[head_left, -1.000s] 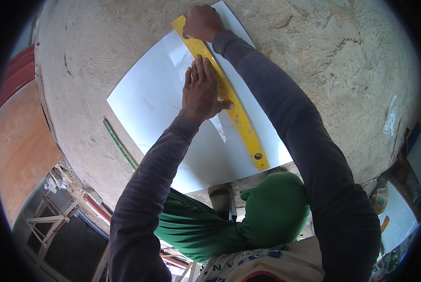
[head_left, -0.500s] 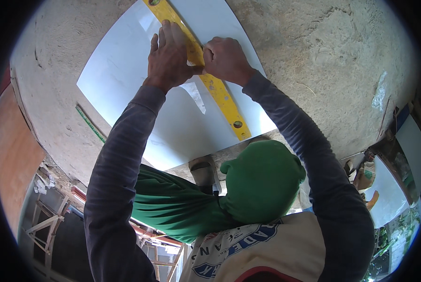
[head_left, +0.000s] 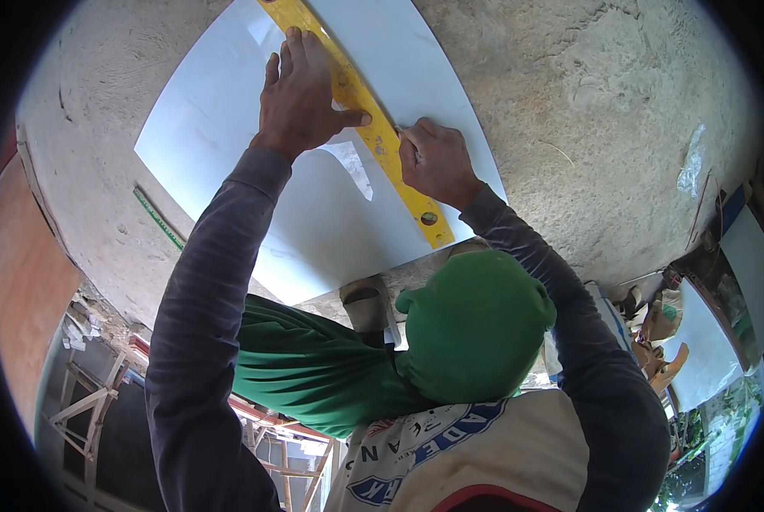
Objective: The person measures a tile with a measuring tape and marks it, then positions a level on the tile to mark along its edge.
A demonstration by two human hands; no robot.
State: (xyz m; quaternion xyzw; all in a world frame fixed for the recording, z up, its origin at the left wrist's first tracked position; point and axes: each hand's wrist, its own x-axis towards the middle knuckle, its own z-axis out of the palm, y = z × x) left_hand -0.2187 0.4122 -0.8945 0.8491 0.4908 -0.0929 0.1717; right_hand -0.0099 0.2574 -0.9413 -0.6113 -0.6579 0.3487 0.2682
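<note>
A large glossy white panel, maybe a tile, lies on the rough floor in front of me. Slantwise across it runs a yellow spirit level, from the far edge toward my knee. My left hand is spread flat, with its thumb on the level and its fingers along the level's left edge. Along the opposite edge, my right hand is closed in a pinch. A small dark tip shows at its fingers by the level; most of what it grips is hidden.
A green measuring strip lies on the concrete floor left of the panel. Clear plastic sits far right. My green-clad knee and shoe are close to the panel's near edge. An orange-brown board stands left.
My right hand has slid along the level toward me, down and to the right. My left hand stays on the level, with its thumb and fingers a little more apart.
</note>
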